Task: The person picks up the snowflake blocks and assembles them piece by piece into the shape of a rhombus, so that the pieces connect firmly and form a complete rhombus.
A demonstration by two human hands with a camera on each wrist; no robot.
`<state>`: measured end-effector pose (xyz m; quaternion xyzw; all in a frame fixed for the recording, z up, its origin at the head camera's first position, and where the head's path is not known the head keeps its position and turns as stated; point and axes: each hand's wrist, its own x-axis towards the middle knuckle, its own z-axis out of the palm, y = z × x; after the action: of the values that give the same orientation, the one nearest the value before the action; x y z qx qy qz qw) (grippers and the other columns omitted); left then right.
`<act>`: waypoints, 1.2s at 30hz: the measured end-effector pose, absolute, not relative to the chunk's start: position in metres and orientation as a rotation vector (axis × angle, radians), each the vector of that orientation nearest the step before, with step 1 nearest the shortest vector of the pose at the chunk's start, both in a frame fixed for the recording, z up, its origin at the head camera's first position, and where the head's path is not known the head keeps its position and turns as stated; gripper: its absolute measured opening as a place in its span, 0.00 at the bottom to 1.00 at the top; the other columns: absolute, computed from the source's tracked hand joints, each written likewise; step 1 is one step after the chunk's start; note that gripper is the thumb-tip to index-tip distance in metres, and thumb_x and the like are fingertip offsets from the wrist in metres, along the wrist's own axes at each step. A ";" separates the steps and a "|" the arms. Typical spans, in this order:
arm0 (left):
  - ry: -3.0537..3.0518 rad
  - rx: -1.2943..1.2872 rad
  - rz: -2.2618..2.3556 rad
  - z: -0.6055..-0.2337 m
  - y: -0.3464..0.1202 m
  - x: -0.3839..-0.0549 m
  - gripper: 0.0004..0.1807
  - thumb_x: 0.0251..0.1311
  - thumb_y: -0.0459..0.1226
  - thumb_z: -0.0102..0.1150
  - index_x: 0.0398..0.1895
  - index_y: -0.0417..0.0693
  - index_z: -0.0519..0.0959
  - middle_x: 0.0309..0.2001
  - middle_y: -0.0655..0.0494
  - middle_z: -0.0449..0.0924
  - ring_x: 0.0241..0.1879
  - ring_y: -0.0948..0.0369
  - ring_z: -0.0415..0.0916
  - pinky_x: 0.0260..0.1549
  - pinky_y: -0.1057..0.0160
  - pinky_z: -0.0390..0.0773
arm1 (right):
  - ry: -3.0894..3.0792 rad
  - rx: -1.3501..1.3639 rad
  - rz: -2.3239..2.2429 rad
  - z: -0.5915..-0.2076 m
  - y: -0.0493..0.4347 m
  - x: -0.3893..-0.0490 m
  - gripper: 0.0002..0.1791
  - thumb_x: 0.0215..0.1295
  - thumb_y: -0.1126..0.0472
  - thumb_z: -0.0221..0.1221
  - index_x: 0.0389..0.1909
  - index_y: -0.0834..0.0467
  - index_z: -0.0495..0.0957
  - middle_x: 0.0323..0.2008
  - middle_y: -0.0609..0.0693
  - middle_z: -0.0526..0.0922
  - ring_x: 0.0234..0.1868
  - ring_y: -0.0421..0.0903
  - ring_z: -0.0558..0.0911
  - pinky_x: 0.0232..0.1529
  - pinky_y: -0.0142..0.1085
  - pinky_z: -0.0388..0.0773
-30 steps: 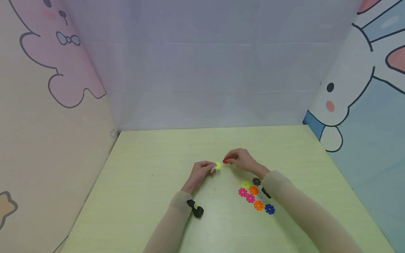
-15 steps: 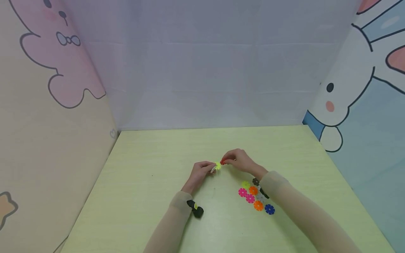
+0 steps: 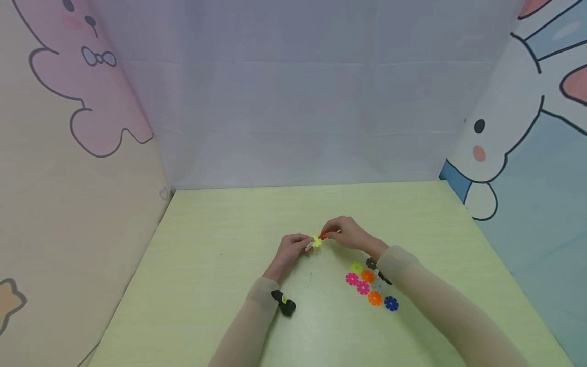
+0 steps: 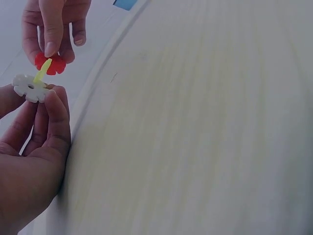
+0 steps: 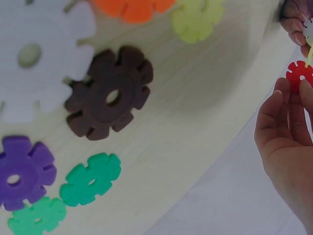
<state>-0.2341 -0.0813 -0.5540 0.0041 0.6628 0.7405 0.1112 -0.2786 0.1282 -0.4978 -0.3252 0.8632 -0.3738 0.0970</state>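
Observation:
My left hand [image 3: 289,250] pinches a white notched plastic disc [image 4: 22,84], a snowflake-shaped building piece. A yellow disc [image 3: 317,242] is joined to it and shows edge-on in the left wrist view. Between the thumb and fingers of my right hand [image 3: 350,233] is a red disc [image 4: 57,64]. The red disc meets the far edge of the yellow one; whether their notches interlock I cannot tell. Both hands are just above the table, near its middle.
Several loose discs lie right of centre on the table [image 3: 220,306], among them orange [image 3: 374,298], blue [image 3: 391,304] and pink [image 3: 351,279]. The right wrist view adds brown [image 5: 98,105], purple [image 5: 34,161] and green [image 5: 78,186] ones. My right forearm covers part of the group.
My right hand has moved slightly left, bringing the red disc from a small gap up against the yellow one. My left hand has stayed nearly still with the white and yellow discs.

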 end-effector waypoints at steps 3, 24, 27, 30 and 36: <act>1.925 0.025 2.175 -0.550 -0.081 -0.233 0.14 0.62 0.37 0.62 0.39 0.31 0.82 0.31 0.48 0.81 0.31 0.59 0.77 0.34 0.63 0.77 | 2.549 -0.979 -1.104 -0.499 0.128 -0.279 0.05 0.64 0.68 0.61 0.36 0.56 0.84 0.34 0.44 0.84 0.37 0.41 0.80 0.43 0.38 0.77; 1.905 0.033 2.215 -0.555 -0.084 -0.234 0.13 0.61 0.35 0.62 0.38 0.29 0.82 0.30 0.49 0.80 0.29 0.60 0.76 0.32 0.65 0.76 | 2.622 -0.993 -1.050 -0.496 0.121 -0.276 0.03 0.59 0.63 0.65 0.33 0.54 0.87 0.31 0.41 0.84 0.32 0.39 0.79 0.38 0.34 0.77; 1.882 0.035 2.218 -0.554 -0.085 -0.234 0.14 0.61 0.33 0.62 0.39 0.26 0.81 0.30 0.50 0.80 0.28 0.59 0.76 0.33 0.63 0.76 | 2.634 -1.006 -1.035 -0.495 0.121 -0.275 0.03 0.59 0.63 0.66 0.32 0.54 0.87 0.30 0.41 0.84 0.32 0.39 0.79 0.37 0.34 0.77; 1.861 0.046 2.214 -0.547 -0.085 -0.231 0.13 0.62 0.32 0.61 0.39 0.23 0.79 0.31 0.49 0.80 0.28 0.59 0.77 0.34 0.60 0.77 | 2.636 -1.006 -1.039 -0.496 0.121 -0.274 0.02 0.59 0.63 0.66 0.32 0.54 0.87 0.30 0.42 0.84 0.31 0.38 0.79 0.36 0.33 0.77; 1.877 0.032 2.218 -0.527 -0.085 -0.222 0.12 0.62 0.29 0.60 0.38 0.22 0.79 0.31 0.47 0.80 0.28 0.56 0.78 0.35 0.56 0.78 | 2.629 -1.056 -1.080 -0.498 0.119 -0.273 0.02 0.58 0.64 0.66 0.31 0.56 0.87 0.29 0.43 0.84 0.30 0.39 0.79 0.34 0.32 0.77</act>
<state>-0.2224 -0.0847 -0.5269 0.0109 0.6416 0.7579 0.1176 -0.2734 0.1192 -0.4978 -0.3478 0.8658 -0.3556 0.0547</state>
